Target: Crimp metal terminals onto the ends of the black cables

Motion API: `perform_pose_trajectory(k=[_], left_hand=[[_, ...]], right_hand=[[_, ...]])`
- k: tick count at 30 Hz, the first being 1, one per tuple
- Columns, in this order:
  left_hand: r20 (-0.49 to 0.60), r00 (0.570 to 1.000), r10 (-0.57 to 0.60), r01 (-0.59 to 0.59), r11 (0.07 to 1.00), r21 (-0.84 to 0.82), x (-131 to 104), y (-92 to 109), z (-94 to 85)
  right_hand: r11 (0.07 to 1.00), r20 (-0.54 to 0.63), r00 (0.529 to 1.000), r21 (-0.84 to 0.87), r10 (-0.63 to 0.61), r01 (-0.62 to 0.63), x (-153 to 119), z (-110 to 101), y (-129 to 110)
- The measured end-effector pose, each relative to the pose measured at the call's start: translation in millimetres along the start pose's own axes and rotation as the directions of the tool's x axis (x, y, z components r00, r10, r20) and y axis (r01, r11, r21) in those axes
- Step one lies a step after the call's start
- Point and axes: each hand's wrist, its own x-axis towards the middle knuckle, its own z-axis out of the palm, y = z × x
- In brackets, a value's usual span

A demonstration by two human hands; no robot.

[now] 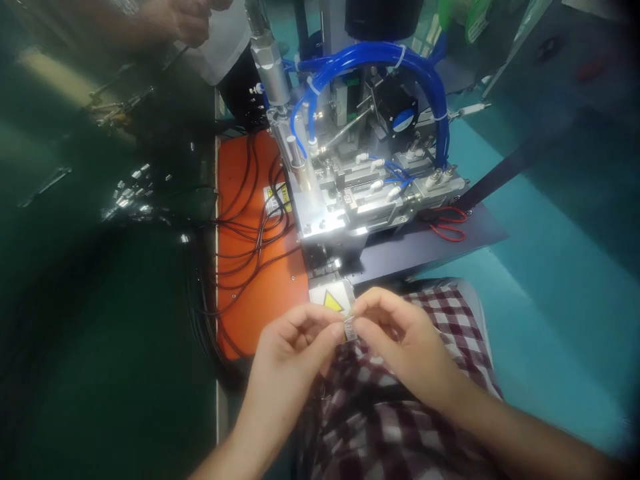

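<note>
My left hand [295, 340] is closed in a pinch, thumb against fingers, in front of the machine. My right hand [400, 333] pinches from the other side, and the fingertips of both nearly meet. Between them shows a tiny pale piece [349, 320], too small and too covered to name. Just behind the fingers is a white label with a yellow warning triangle [331, 301] on the machine's front. Over it stands the metal machine [345, 207] with slides and pneumatic fittings.
Black cables [255, 233] run across the orange plate [280, 320] to a dark green table [125, 373], where shiny small parts [135, 193] lie in a pile. Blue hoses [370, 53] arch over the machine. Another person's hand [187, 23] is at the upper left. A red wire [450, 227] lies right.
</note>
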Motion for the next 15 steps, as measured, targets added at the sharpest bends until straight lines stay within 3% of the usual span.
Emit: perform_pose_trajectory(k=[8,12,15], left_hand=[[0.02,0.998,0.058,-0.059,0.995,0.08,-1.0,-0.7,2.6],[0.034,0.998,0.044,-0.046,0.995,0.086,-2.0,0.1,3.4],[0.048,0.998,0.035,-0.039,0.996,0.08,-3.0,0.7,3.0]], right_hand=[[0.998,0.019,0.998,-0.018,-0.067,0.068,-0.1,-12.5,-1.8],[0.999,0.038,0.999,0.047,-0.028,0.026,0.2,-10.4,-2.7],[0.986,0.098,0.993,0.145,0.07,-0.083,2.5,-11.5,-2.3]])
